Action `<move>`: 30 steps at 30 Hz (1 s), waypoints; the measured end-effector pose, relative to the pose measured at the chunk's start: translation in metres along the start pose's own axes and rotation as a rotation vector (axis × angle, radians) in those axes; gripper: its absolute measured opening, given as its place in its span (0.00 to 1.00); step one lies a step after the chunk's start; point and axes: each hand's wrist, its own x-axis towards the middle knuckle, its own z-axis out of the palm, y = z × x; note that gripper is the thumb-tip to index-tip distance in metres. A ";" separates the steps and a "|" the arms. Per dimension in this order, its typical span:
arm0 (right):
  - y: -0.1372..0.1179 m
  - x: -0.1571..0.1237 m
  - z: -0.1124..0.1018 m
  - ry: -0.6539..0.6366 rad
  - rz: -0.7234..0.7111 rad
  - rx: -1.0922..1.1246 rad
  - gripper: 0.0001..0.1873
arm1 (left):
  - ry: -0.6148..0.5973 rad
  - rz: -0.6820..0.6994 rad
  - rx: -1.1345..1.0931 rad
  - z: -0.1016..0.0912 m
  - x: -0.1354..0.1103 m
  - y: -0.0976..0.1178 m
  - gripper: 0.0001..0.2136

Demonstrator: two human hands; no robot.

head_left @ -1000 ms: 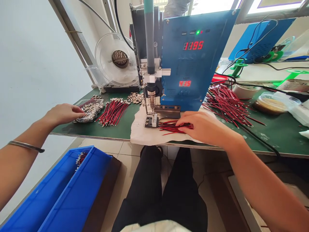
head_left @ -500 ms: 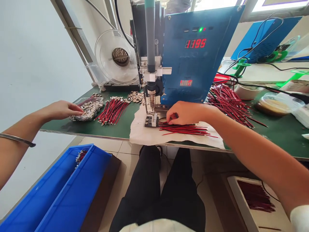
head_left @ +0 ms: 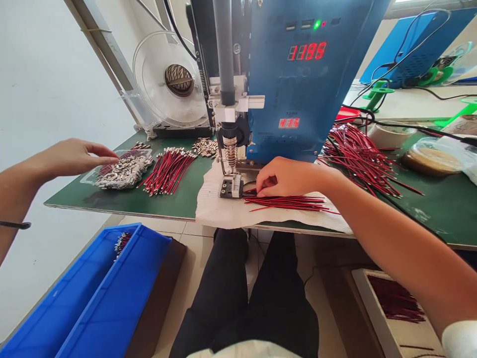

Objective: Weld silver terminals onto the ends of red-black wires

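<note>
While the right hand [head_left: 286, 176] rests on the white cloth [head_left: 219, 214] at the front edge of the green bench [head_left: 179, 199], its grip is narrow, with thumb and curled fingertips pinched together on the near ends of the red and black wires [head_left: 294, 203]. These wires are thin, short and paired, one red strand beside one black. They lie in a loose flat sheaf across the cloth, running from the hand out toward the right. Their left ends sit just beside the small fixture block [head_left: 231, 188], which stands directly under the coiled soldering tip [head_left: 230, 151] of the blue machine [head_left: 309, 94]. The machine shows two red number displays and a green light.

The left hand [head_left: 70, 156] is well apart from this, out at the left end of the bench. Its grip is wide, the fingers stretched out flat with their tips at the edge of the clear tray [head_left: 87, 175], which is heaped with shiny metal terminals [head_left: 124, 171]. Just right of the tray lies a fanned bundle of wires with terminals [head_left: 167, 170]. A much larger pile of loose wires [head_left: 357, 159] lies on the bench right of the machine. Behind the tray stands a clear wire reel [head_left: 171, 82], and a blue bin [head_left: 104, 293] sits on the floor below the bench's left end
</note>
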 end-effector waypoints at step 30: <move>-0.008 -0.007 -0.006 0.104 0.020 0.157 0.12 | -1.088 0.891 -0.242 0.055 0.041 0.186 0.05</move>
